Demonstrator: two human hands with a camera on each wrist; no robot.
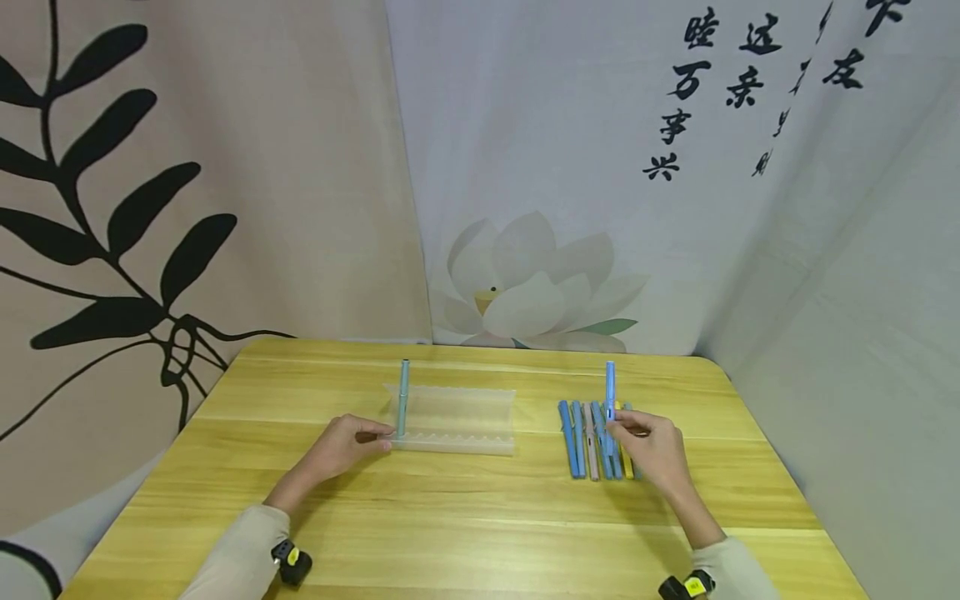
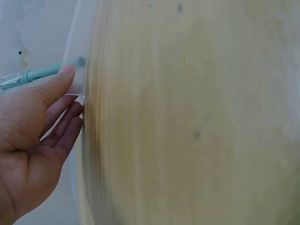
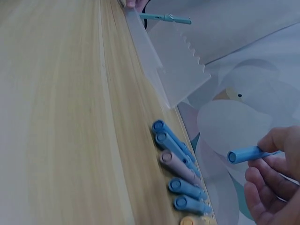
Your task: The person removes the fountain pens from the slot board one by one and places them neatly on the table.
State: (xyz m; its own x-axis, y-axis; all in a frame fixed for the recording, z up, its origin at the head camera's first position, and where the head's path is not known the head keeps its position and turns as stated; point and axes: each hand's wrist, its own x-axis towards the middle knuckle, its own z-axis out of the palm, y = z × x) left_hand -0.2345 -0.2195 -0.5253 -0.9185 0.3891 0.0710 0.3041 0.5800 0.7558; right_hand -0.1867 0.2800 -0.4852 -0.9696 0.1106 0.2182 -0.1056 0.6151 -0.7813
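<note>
A clear pen stand (image 1: 468,447) with a notched edge stands toward the left of the table. One teal pen (image 1: 403,396) is upright at its left end. My left hand (image 1: 351,442) pinches that end of the stand, thumb on the near side by the foot of the teal pen and fingers around the corner. Over the row of pens, my right hand (image 1: 657,447) pinches a light blue pen (image 1: 611,383) between thumb and fingers, holding it upright. In the right wrist view the end of this blue pen (image 3: 243,155) points away from the fingers.
Beneath and beside the right hand lie several pens side by side: a blue pen (image 1: 567,442) at the left, a pinkish-grey pen (image 1: 592,442), a yellow pen (image 1: 627,467) and others. The wooden table (image 1: 465,533) meets a printed curtain (image 1: 525,167) at the back.
</note>
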